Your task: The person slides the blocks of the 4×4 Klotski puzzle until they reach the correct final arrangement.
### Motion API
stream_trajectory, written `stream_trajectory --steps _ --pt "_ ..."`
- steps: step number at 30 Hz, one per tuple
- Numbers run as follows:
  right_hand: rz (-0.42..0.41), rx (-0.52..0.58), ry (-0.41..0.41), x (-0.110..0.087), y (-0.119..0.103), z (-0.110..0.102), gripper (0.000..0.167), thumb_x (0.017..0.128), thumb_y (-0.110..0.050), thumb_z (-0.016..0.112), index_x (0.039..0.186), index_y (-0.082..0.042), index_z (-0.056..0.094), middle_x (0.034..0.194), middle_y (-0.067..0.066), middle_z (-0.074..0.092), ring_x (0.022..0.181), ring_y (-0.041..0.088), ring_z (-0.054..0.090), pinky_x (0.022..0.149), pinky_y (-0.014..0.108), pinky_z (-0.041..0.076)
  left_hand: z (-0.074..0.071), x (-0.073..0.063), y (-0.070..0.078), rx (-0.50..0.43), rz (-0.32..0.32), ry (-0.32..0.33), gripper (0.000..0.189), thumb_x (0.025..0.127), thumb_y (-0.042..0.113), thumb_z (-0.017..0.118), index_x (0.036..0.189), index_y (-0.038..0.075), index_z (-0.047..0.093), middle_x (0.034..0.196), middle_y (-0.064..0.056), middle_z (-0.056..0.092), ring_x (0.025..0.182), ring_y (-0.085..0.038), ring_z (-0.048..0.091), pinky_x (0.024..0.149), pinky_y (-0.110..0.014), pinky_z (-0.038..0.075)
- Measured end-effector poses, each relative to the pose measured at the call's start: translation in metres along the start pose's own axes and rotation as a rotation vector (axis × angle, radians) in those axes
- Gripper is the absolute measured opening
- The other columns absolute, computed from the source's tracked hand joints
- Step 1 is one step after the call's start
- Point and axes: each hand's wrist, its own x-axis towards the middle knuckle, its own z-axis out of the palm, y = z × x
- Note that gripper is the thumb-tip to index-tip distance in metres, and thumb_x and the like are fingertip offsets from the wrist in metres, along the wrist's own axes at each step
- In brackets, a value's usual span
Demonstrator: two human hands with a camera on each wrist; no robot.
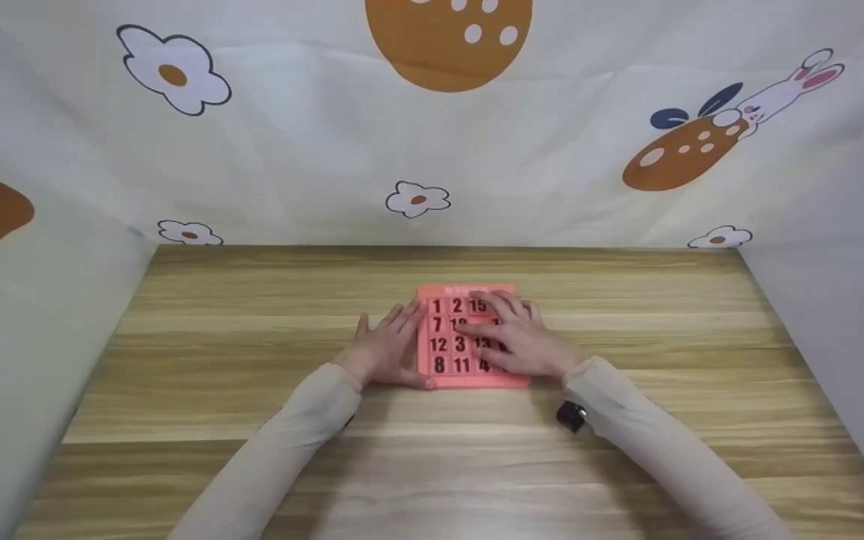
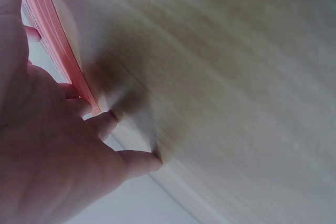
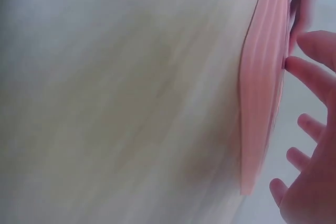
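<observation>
Your left hand (image 1: 385,351) is unclenched, fingers extended and spread along the left edge of the pink sliding number puzzle (image 1: 477,382), with the thumb out at its near left corner. It braces the side without wrapping round it. Your right hand (image 1: 526,341) is also loose and spread, pinching nothing: one fingertip touches the puzzle's face around the second row, while the right wrist view shows other fingers raised above it.

Both of your forearms reach in from the near side and angle inward, palms downward, in pale sleeves (image 1: 672,450). A small black device (image 1: 571,416) sits under your right wrist.

The puzzle lies flat on the wood-grain tabletop (image 1: 252,300), between your hands. Its tray holds numbered tiles (image 1: 438,345): 1, 2 and 15 show in the far row, 7 begins the second, 12 and 3 the third, and 8, 11 and 4 the nearest. Your right hand covers several tiles on that side.
</observation>
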Motion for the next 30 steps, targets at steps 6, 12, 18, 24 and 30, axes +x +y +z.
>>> stream_trajectory --steps 6,12,18,24,30 --pt "-0.049 0.027 0.047 -0.006 0.005 -0.005 0.039 0.094 -0.030 0.059 0.132 -0.024 0.062 0.156 0.015 0.021 0.141 0.037 0.014 0.107 0.064 0.015 0.001 0.001 0.001 -0.003 0.001 -0.010 0.123 0.072 0.068 0.070 0.156 0.012 0.001 0.161 -0.002 -0.007 0.146 -0.026 -0.001 0.110 -0.064 -0.001" --pt "-0.107 0.083 0.116 -0.014 0.016 -0.012 0.021 0.086 -0.022 0.065 0.103 -0.021 0.076 0.151 0.012 0.033 0.138 0.041 0.020 0.106 0.066 0.012 -0.001 0.000 0.001 -0.019 -0.002 -0.001 0.124 0.071 0.067 0.072 0.156 0.013 -0.001 0.161 -0.001 -0.009 0.146 -0.026 -0.002 0.110 -0.063 -0.003" --pt "-0.027 0.011 0.127 -0.012 0.016 -0.016 0.021 0.088 -0.024 0.065 0.105 -0.019 0.077 0.153 0.010 0.032 0.137 0.045 0.019 0.103 0.064 0.014 -0.002 0.000 0.002 -0.025 -0.004 -0.005 0.124 0.071 0.066 0.072 0.156 0.013 -0.001 0.161 -0.002 -0.009 0.146 -0.026 -0.002 0.110 -0.064 -0.003" --pt "-0.020 -0.051 0.088 -0.011 0.007 -0.012 0.032 0.093 -0.029 0.062 0.123 -0.021 0.068 0.156 0.011 0.023 0.139 0.044 0.016 0.104 0.068 0.015 -0.001 0.000 0.002 -0.012 -0.007 -0.010 0.123 0.072 0.067 0.071 0.156 0.013 -0.002 0.161 -0.001 -0.009 0.146 -0.025 -0.003 0.110 -0.064 -0.001" --pt "-0.125 -0.020 0.013 -0.007 -0.006 -0.005 0.039 0.096 -0.036 0.056 0.133 -0.022 0.061 0.155 0.013 0.026 0.140 0.040 0.018 0.106 0.064 0.017 0.000 0.000 0.001 -0.015 0.008 0.005 0.122 0.073 0.065 0.072 0.156 0.011 0.002 0.162 -0.004 -0.005 0.146 -0.027 -0.001 0.109 -0.066 0.000"
